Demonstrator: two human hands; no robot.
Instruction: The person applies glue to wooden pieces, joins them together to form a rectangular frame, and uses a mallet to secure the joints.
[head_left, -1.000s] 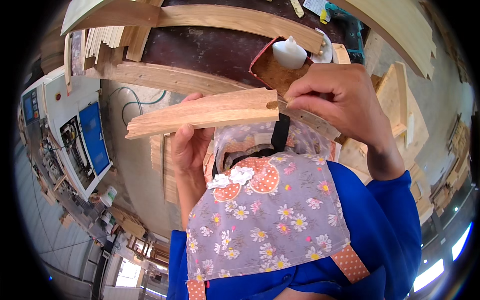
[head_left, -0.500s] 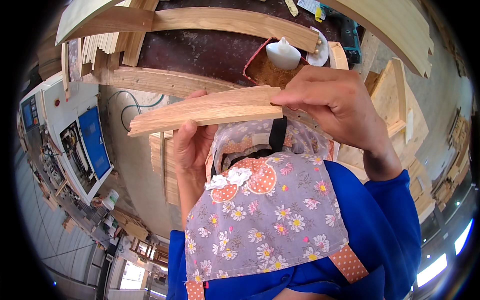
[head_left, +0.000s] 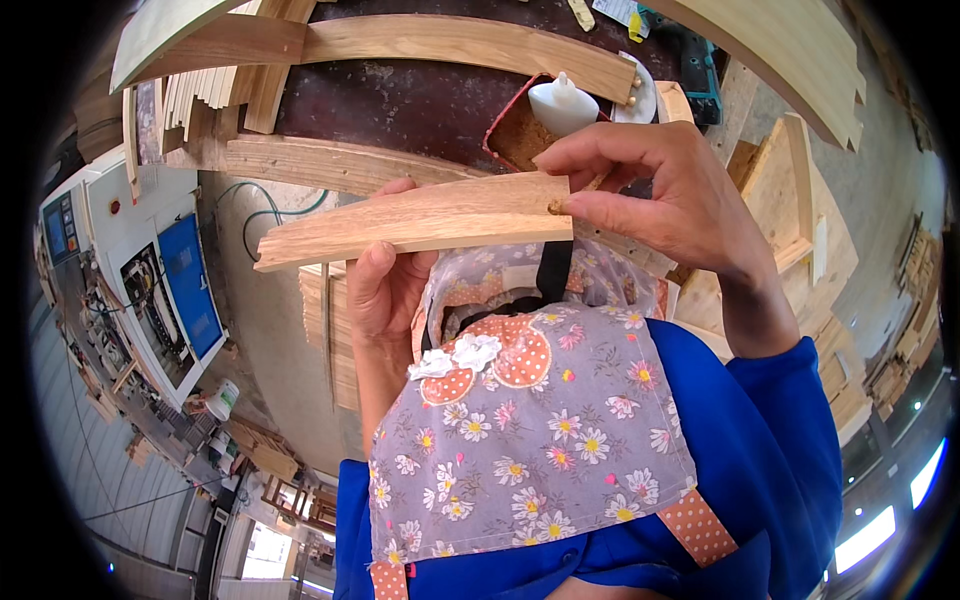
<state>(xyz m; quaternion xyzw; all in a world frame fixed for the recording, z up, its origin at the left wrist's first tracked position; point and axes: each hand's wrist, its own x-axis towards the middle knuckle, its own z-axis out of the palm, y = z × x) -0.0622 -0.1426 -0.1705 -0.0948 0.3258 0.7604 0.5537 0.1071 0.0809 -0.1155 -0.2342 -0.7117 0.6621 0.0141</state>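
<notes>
While holding board (head_left: 420,220) in left hand (head_left: 375,290), touching brown filler (head_left: 557,207) with right hand (head_left: 665,195), can't confirm pinch; looks placed, likely needs levelling.

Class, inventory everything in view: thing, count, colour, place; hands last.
Wooden piece: one, light brown, centre
Tabletop: one, dark, top centre
Curved board: one, brown, across tabletop
Box: one, red-rimmed, on tabletop
Bottle: one, white, in box
Power tool: one, teal, upper right
Cabinet: one, white with blue panel, left
Hose: one, teal, left floor
Bucket: one, white, lower left
Stacked wood: many, brown, far right
Apron: one, grey floral, lower centre
Garment: one, blue, under apron
Left hand: one, bare, gripping wooden piece
Right hand: one, bare, at wooden piece's right end
</notes>
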